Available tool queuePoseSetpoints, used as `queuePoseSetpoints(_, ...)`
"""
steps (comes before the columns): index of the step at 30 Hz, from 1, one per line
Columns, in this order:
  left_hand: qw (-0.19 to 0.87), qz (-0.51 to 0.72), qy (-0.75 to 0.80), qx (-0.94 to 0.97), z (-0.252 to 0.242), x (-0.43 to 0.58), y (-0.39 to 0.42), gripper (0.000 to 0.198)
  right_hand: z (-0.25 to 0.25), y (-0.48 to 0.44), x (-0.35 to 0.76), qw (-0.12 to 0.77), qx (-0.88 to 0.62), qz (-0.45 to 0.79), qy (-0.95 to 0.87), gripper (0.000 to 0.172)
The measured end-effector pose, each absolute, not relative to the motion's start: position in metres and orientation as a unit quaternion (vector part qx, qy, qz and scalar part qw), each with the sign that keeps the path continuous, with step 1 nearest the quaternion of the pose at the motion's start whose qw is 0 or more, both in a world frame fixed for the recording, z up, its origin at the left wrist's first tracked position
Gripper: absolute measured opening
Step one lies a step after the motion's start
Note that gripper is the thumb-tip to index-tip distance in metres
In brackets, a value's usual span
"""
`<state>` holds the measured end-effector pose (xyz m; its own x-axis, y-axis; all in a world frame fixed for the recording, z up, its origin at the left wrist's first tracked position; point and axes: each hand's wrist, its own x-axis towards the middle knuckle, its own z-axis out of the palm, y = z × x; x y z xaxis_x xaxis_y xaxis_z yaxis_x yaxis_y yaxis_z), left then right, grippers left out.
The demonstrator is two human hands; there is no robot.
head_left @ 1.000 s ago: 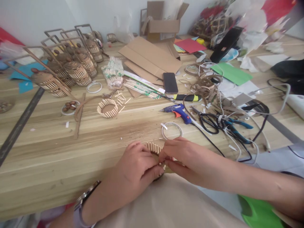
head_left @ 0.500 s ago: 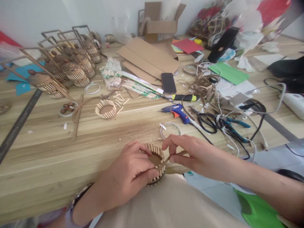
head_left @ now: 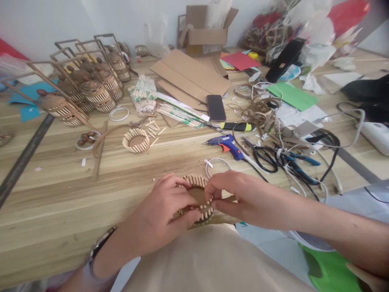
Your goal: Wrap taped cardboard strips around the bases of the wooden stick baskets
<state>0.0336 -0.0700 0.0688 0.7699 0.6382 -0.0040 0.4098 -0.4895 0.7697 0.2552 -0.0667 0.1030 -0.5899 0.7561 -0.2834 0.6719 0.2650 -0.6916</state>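
Note:
A small round basket (head_left: 197, 181) with a ring of short wooden sticks and a brown base sits at the table's front edge, between my hands. My left hand (head_left: 172, 207) is closed round its left side, thumb on the near rim. My right hand (head_left: 232, 192) pinches a thin brown strip (head_left: 230, 198) against the right side of the rim. Part of the strip and much of the basket's wall are hidden by my fingers. A second stick ring (head_left: 136, 140) stands farther back on the left, with loose short sticks (head_left: 154, 126) beside it.
Several finished lanterns with handles (head_left: 97, 91) stand at the back left. A blue glue gun (head_left: 226, 145), black scissors (head_left: 264, 157), pliers (head_left: 299, 166) and a yellow cutter (head_left: 237, 126) lie to the right. A phone (head_left: 215, 107) rests near cardboard (head_left: 190, 75).
My right hand has moved in to the rim, bringing the strip against the basket. The basket has tilted and shifted slightly away from my body; my left hand keeps hold.

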Motion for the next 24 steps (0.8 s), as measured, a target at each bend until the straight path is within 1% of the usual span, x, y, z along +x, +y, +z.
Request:
queuePoseSetpoints(3, 0.385, 0.168, 0.301, 0.856, 0.064, 0.044, -0.072, 0.022, 0.102, -0.069, 0.251, 0.045, -0.454, 0.38, -0.805, 0.017)
queuePoseSetpoints(8, 0.401, 0.186, 0.323, 0.837, 0.058, 0.045, -0.073, 0.026, 0.1, -0.075, 0.254, 0.103, -0.446, 0.335, -0.823, 0.017)
queuePoseSetpoints(13, 0.415, 0.181, 0.328, 0.829, 0.061, 0.037, -0.072, 0.03, 0.104, -0.079, 0.259, 0.123, -0.455, 0.339, -0.814, 0.017)
queuePoseSetpoints(20, 0.419, 0.173, 0.332, 0.828, 0.066, 0.034, -0.072, 0.03, 0.102, -0.084, 0.26, 0.136, -0.44, 0.296, -0.837, 0.024)
queuePoseSetpoints(24, 0.428, 0.182, 0.325, 0.823, 0.067, 0.031, -0.071, 0.029, 0.097, -0.089, 0.26, 0.164, -0.386, 0.299, -0.857, 0.035)
